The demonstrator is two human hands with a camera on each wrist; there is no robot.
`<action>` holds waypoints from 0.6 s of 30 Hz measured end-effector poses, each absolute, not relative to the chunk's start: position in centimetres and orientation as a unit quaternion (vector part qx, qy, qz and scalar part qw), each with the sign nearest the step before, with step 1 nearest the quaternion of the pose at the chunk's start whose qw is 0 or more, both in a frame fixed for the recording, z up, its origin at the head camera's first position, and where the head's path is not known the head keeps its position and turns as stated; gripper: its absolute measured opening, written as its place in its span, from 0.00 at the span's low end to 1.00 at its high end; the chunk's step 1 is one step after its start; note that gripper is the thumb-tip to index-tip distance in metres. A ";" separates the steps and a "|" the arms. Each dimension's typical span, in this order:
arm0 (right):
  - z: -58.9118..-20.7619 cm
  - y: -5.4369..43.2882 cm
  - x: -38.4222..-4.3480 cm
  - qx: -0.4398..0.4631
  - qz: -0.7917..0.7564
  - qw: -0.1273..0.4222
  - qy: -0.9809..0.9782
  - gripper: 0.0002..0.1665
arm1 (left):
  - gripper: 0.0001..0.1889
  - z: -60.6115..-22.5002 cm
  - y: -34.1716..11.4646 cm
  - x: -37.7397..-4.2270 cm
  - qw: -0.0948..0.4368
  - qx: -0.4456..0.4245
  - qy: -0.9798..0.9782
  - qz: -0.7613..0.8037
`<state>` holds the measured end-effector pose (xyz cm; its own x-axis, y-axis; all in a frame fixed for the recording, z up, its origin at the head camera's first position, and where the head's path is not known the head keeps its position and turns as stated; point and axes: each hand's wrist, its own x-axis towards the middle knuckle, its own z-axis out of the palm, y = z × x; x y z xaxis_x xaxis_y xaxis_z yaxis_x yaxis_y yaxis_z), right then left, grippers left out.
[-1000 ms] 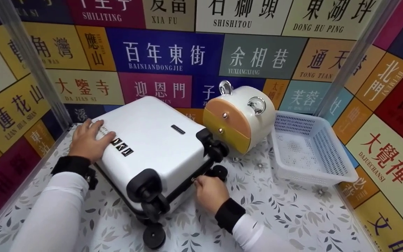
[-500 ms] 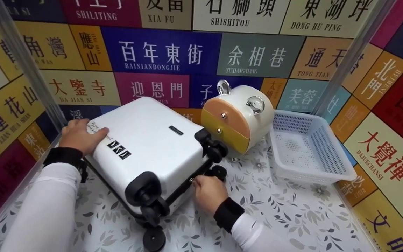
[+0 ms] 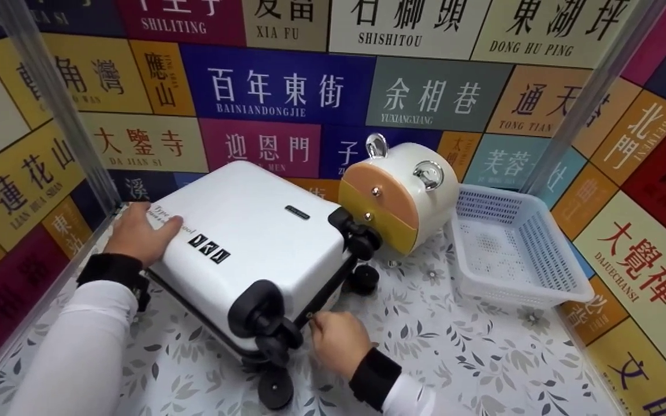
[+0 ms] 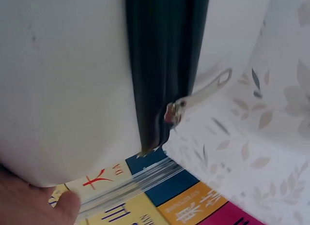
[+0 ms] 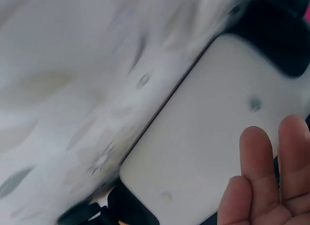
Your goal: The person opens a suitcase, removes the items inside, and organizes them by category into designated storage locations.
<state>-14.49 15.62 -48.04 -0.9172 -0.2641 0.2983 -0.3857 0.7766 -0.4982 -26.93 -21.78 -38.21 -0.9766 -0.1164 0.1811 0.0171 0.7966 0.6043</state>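
Observation:
A white hard-shell suitcase (image 3: 252, 225) lies flat on the leaf-patterned surface, its black wheels facing the near right side. My left hand (image 3: 140, 236) rests on its far left edge, thumb on the top shell; in the left wrist view only part of that hand (image 4: 36, 201) shows at the shell's corner. With curled fingers my right hand (image 3: 340, 345) pinches a small metal zipper pull (image 3: 310, 316) at the black zipper seam on the wheel end. Another metal zipper pull (image 4: 208, 89) sticks out from the black zipper band (image 4: 162, 51) in the left wrist view.
Behind the suitcase's right corner stands a white rounded box (image 3: 405, 190) with an orange and yellow front and silver ears. A pale plastic basket (image 3: 518, 289) sits right of it. Panels with printed signs (image 3: 275, 86) enclose the back and sides.
My right hand has slid along the seam with the zipper pull, away from the far wheels toward the near wheels. My left hand stays on the suitcase, which has shifted slightly.

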 end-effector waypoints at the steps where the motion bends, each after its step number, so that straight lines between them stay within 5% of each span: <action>1: -48.0 15.5 -14.5 0.177 0.288 0.110 -0.935 0.17 | 0.48 -38.2 -21.9 -26.8 0.106 0.028 -0.940 -0.323; 18: -48.7 18.9 -18.7 0.123 0.352 0.115 -0.921 0.06 | 0.49 -39.6 -21.0 -19.3 0.190 0.038 -0.952 -0.238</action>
<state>-18.66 18.91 -48.71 -0.9433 -0.1461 0.2981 -0.3078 0.7214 -0.6204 -19.25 -20.95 -39.62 -0.9249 -0.1631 0.3436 0.0176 0.8841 0.4670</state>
